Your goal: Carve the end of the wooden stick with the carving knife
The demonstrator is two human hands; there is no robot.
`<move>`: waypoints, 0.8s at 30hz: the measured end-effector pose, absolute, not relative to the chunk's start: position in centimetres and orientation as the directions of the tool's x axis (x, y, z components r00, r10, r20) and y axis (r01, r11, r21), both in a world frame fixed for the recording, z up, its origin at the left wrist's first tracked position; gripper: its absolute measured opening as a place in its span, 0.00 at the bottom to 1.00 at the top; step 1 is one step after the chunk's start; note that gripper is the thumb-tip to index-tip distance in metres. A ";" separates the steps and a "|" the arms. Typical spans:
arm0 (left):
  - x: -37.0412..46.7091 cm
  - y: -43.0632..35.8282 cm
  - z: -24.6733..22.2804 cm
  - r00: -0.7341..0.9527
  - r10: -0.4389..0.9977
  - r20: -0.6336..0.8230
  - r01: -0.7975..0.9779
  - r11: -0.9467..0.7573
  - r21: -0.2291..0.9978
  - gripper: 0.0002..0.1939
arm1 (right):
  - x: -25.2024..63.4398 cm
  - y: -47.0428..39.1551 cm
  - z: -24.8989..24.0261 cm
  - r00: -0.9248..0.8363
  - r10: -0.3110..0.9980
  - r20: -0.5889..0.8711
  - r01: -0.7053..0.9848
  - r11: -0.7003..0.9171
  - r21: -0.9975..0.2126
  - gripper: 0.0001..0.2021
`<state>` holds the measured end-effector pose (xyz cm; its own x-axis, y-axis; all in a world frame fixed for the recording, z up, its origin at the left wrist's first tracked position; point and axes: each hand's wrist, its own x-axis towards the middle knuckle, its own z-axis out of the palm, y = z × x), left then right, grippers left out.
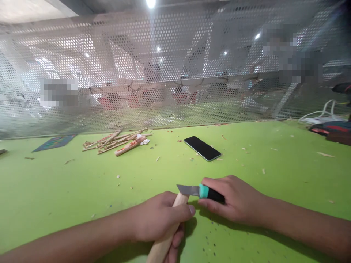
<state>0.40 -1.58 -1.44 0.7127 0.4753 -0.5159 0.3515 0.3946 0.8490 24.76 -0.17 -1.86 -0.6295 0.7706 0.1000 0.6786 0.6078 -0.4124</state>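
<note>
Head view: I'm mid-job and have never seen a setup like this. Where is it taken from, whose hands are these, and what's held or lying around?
There is no robot here. One camera, worn on a person's head, looks forward and down at their own bare hands. The left-hand grip is closed around a pale wooden stick. The right-hand grip holds a craft knife, its angled blade at the stick's upper end. Below is a green tabletop sprinkled with wood chips. Farther back lie a smartphone, a pile of wood strips and a flat bluish sheet. Behind stands a perforated screen.
</note>
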 end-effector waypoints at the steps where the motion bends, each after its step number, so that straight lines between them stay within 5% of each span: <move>1: 0.4 -1.6 -1.3 0.711 0.478 -0.515 0.362 0.380 0.851 0.25 | 24.7 -0.1 -1.8 -0.613 0.784 0.098 0.692 0.593 -0.411 0.25; 24: 0.7 -1.3 -1.5 0.706 0.469 -0.530 0.335 0.439 0.834 0.26 | 24.5 -0.1 -1.5 -0.508 0.859 0.070 0.758 0.484 -0.437 0.25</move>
